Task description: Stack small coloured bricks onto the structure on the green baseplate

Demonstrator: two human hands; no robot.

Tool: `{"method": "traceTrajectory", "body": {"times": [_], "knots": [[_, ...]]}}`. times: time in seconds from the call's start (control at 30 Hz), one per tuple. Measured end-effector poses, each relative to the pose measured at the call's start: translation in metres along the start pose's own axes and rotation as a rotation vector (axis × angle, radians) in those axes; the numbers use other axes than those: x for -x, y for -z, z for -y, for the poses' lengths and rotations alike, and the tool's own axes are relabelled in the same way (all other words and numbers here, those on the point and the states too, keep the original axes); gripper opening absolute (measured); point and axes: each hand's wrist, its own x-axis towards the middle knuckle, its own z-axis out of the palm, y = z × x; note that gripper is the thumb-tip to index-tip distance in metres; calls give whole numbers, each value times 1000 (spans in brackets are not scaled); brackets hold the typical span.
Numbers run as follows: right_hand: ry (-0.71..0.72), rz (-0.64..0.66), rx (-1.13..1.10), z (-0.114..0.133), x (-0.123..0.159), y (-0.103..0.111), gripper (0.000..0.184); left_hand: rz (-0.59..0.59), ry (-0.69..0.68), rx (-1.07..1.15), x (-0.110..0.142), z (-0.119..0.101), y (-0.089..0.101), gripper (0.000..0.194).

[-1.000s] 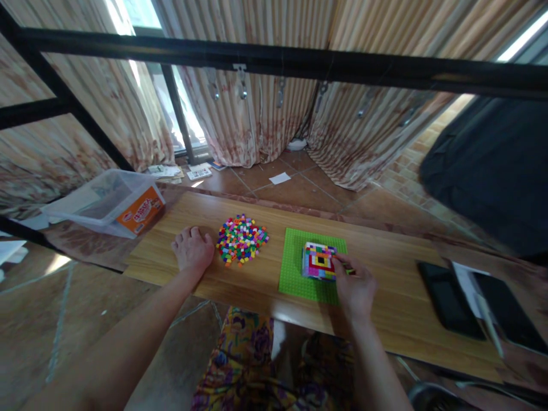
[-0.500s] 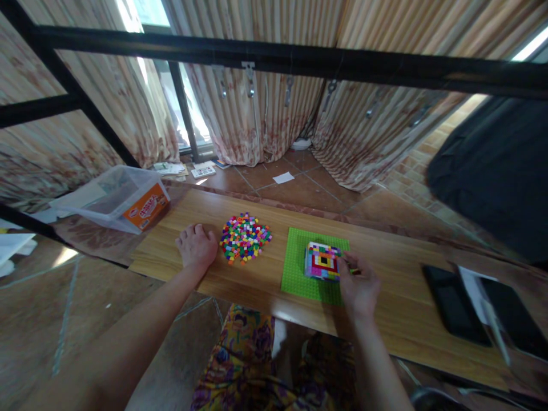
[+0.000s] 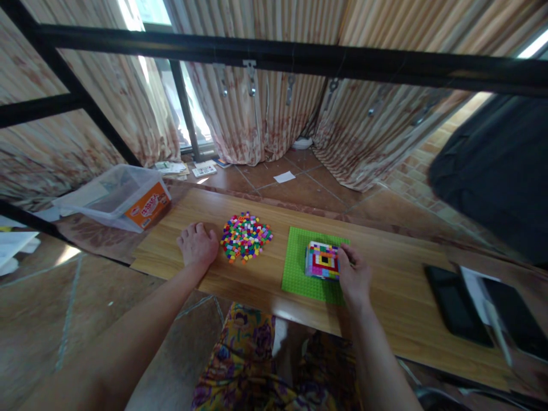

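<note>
My left hand [image 3: 197, 244] rests palm down on the wooden table, its fingers a little apart and nothing in them. Just right of it lies a loose pile of small colourful toy bricks [image 3: 246, 237]. A green baseplate [image 3: 294, 268] carries a block built of many-coloured bricks [image 3: 317, 268], with a red, yellow and black square pattern on top. At the block's right edge is my right hand [image 3: 355, 273], thumb and fingers pinched together. Whatever lies between those fingertips is hidden, and the hand covers the right part of the baseplate.
A clear plastic box [image 3: 107, 200] with an orange label stands beyond the table's left end. Two dark flat devices [image 3: 458, 305] and white paper lie at the right. A black metal bar [image 3: 274, 54] crosses above, in front of the curtains.
My right hand has turned slightly and drawn its fingers in closer at the block's right edge. My left hand stays put on the table. The whole view has shifted slightly.
</note>
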Motion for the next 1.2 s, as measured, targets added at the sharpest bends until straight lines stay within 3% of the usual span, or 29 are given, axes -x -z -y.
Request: {"method": "traceTrajectory", "body": {"times": [0.2,0.6,0.7,0.83,0.93,1.0,1.1,1.2], "knots": [[-111,-8,-48,3,3,-2,52,-3,0,8,0,1,-1,46],[-79,34,-31,12,7,1,52,-7,-27,8,1,-1,2,40],[-41,-46,-14,18,10,11,52,-4,-37,20,2,-1,5,41],[45,-170,23,46,30,17,43,-1,-46,3,4,0,5,41],[121,-73,51,72,58,3,34,-5,-28,-26,4,0,3,38],[179,148,53,82,80,-17,28,-3,-16,-31,4,0,2,36],[281,393,21,84,110,-54,22,-6,-12,-20,5,0,0,34],[374,487,111,79,125,-88,22,-19,-17,-17,6,0,0,34]]}}
